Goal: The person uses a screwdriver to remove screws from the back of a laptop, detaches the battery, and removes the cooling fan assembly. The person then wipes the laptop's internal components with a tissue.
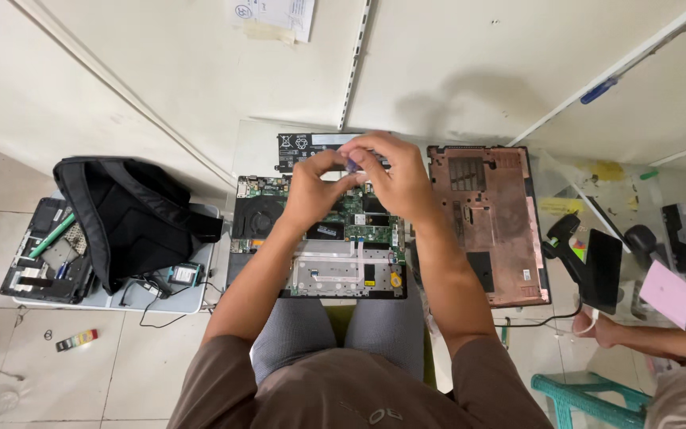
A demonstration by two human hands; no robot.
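Observation:
An opened laptop [335,270] lies bottom-up in front of me, its green circuit board, black fan and silver palm-rest plate exposed. My left hand [310,189] and my right hand [395,179] meet above the board's far edge. Together their fingertips pinch a small bluish part [351,164], too small to identify. A long black battery [299,145] lies just beyond the hands, partly hidden by them.
The laptop's copper-toned bottom cover [490,222] lies to the right. A black backpack [125,214] rests on another dismantled laptop [41,254] at the left. Another person's hand [601,327] is at the right, near a black stand [593,266] and a pink paper [667,292].

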